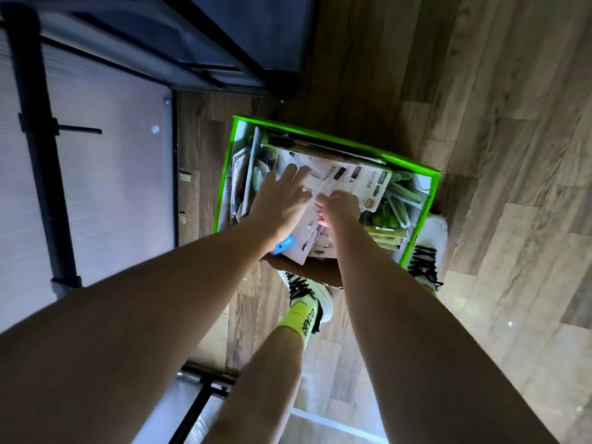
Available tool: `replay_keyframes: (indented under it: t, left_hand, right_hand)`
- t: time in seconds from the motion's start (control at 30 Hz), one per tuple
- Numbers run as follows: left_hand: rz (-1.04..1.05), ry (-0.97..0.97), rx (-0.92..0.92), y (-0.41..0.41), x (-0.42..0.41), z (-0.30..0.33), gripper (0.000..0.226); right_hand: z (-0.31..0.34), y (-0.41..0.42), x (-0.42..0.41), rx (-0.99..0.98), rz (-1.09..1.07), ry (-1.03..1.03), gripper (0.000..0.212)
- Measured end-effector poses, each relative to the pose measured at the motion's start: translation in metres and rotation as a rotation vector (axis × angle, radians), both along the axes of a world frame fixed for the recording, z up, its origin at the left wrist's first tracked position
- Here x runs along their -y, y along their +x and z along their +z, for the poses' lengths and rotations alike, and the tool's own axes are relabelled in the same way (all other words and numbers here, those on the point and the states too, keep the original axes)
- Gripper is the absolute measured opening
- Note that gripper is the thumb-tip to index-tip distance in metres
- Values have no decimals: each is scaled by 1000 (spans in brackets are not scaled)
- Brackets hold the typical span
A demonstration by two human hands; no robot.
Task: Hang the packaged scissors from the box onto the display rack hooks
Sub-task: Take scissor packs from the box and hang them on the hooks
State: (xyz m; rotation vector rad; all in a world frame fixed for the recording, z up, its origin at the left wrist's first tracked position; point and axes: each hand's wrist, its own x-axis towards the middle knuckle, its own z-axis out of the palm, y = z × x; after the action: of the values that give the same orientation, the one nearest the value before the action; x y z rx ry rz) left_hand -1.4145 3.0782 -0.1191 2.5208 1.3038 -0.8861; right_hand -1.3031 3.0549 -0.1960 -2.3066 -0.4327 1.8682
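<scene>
The person bends over a green-edged cardboard box (413, 169) standing on the wood-plank floor (480, 123) between their feet, so the step in hand looks like the pick: getting packaged scissors out of the box before any hanging begins. The left hand (282, 193) lies flat with fingers spread on a loose pile of white blister-card packages (339, 174) that fills the middle of the box. Just beside it, the right hand (341, 205) is curled, fingers pinching the edge of one of those cards. More packages with green handles (400, 193) lie along the right side of the box. A black hook (80, 130) juts from the dark upright of the display rack (35, 123) at the left, well apart from the box. The next move would call for freeing a single card from the pile, lifting it, and turning its hang hole towards a hook.
</scene>
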Motion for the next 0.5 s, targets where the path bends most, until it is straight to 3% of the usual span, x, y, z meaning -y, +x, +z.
replay_keyframes:
  t: [0.17, 0.3, 0.5]
  left_hand:
    - [-75, 23, 79, -4, 2, 20, 12]
    - [-120, 80, 145, -7, 6, 45, 7]
    - [-115, 23, 108, 2, 11, 104, 28]
  right_hand:
    - [27, 2, 17, 90, 188, 55, 33]
    - [62, 31, 48, 164, 233, 75, 25]
    - [125, 56, 51, 185, 360, 119, 28]
